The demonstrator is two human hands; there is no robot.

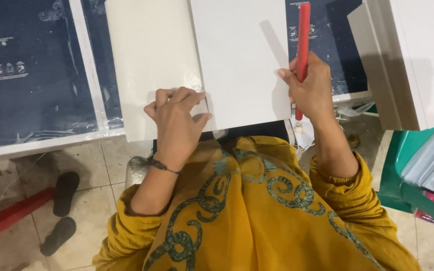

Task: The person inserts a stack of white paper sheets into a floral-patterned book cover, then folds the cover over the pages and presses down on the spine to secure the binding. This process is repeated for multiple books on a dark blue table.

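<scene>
My right hand (311, 86) is closed around a long red stick-shaped tool (303, 35), held upright along the right edge of a flat white sheet (242, 60). My left hand (177, 118) rests on the seam where that white sheet meets a glossy cream panel (149, 55), fingertips curled and pinching at the white sheet's lower left edge. Both sheets lie in front of me above my lap, which is covered by a mustard-yellow garment with teal swirls.
Dark blue boards with white borders (31, 75) lie to the left and behind. A white box-like stack (408, 60) stands at the right, beside a green plastic chair (403, 170). Black sandals (64, 206) and a red bar (6, 216) lie on the tiled floor.
</scene>
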